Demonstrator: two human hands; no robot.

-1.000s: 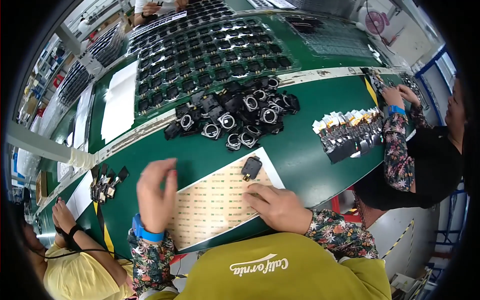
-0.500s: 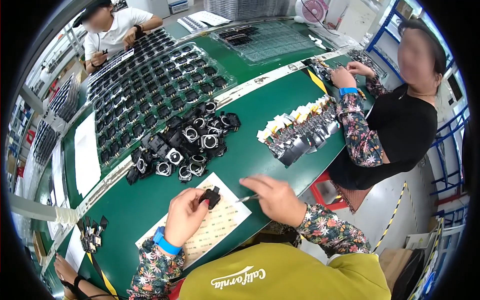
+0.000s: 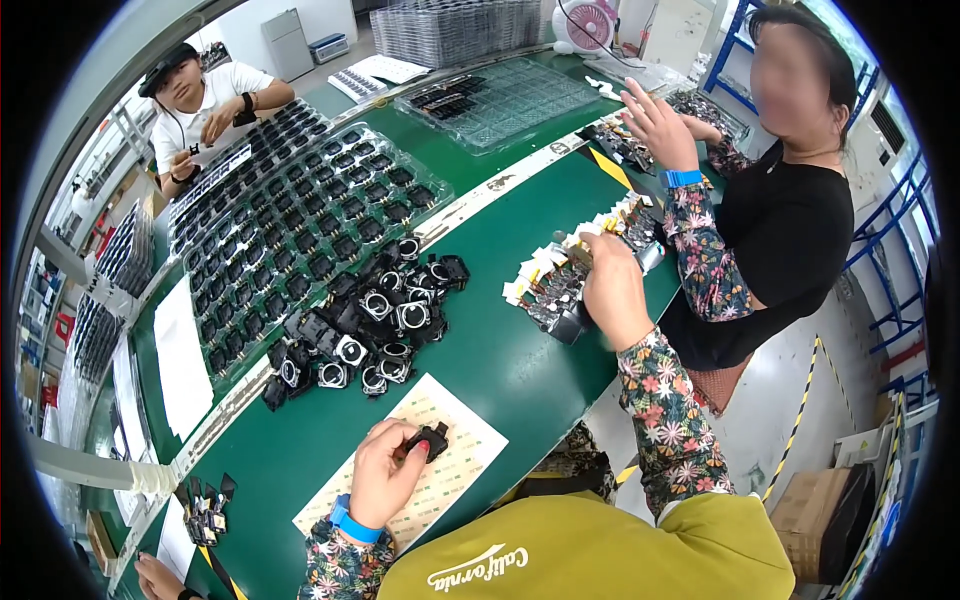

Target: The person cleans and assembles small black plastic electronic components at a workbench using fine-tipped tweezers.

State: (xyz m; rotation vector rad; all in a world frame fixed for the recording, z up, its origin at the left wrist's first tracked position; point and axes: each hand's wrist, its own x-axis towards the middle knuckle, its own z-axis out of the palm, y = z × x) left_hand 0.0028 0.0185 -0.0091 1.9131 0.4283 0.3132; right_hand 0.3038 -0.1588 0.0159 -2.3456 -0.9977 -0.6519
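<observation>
From where I stand, taking the sheet as the dial's centre and the worker at six, the green table (image 3: 520, 365) is the biggest thing here, its near edge slanting past from about six towards two. At eleven lies the clear tray (image 3: 437, 184) of black pieces. The pile of ringed housings (image 3: 350, 350) sits closer in, between eleven and twelve; the row of tabbed strips (image 3: 560, 275) is between one and two, right by the table's edge. A stretch of green surface between pile and row gives a path to carry a part across.

A co-worker's hand (image 3: 660, 135) is up beyond the row, so I'd keep any sweep towards two short. The printed sheet (image 3: 470, 440) has a corner near the edge too.

The right hand (image 3: 612, 290) is at the row; its fingers bend over the strips, and I can't tell whether they grip one. The left hand (image 3: 385, 480) pinches the black unit (image 3: 433, 441) between thumb and fingers, over the sheet, just towards one. I'd judge the step as picking a strip for that unit; the next move calls for lifting one strip cleanly without dragging its neighbours.
</observation>
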